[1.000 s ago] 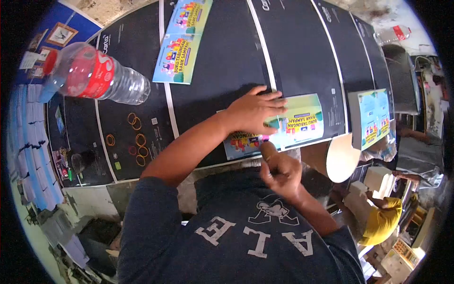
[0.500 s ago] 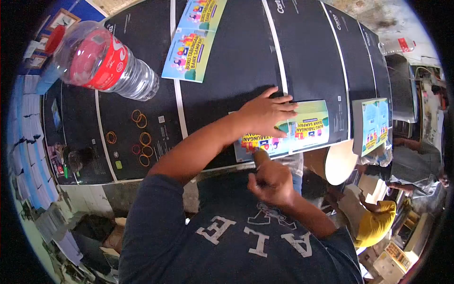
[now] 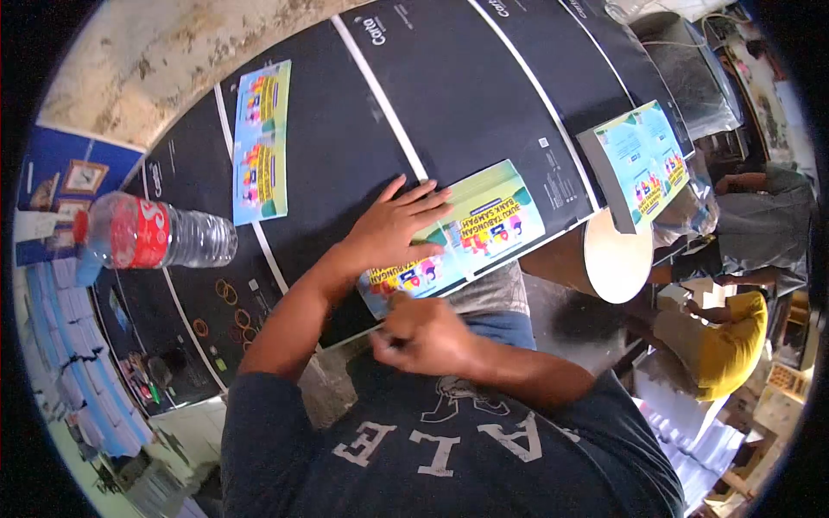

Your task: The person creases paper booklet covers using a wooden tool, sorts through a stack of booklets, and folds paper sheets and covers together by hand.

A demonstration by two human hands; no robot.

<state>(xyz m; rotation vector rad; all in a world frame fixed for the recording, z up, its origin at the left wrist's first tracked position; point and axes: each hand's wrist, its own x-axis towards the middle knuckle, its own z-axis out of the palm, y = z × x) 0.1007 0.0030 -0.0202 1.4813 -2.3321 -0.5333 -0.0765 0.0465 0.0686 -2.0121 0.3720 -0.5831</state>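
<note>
Printed cover sheet (image 3: 496, 203), yellow, green and blue with "Buku Tabungan Bank Sampah" lettering, lies at the table's near edge. My left hand (image 3: 393, 229) rests flat on its left part, fingers spread. Just below that, my right hand (image 3: 427, 335) is closed in a fist at the sheet's lower left edge. A small brownish tip pokes out from the fist towards the sheet; the rest of that object is hidden in my fingers and its kind is unclear.
A thick stack of similar printed sheets (image 3: 643, 164) sits at the table's right edge. Another printed strip (image 3: 262, 142), a large plastic bottle (image 3: 164, 233) and rubber bands (image 3: 226, 292) lie leftward. A round stool (image 3: 617, 256) and a person in yellow (image 3: 734, 345) are at right.
My view has shifted and turned, so the table appears rotated. My right fist has moved left along the sheet's near edge. The left hand stays pressed on the sheet.
</note>
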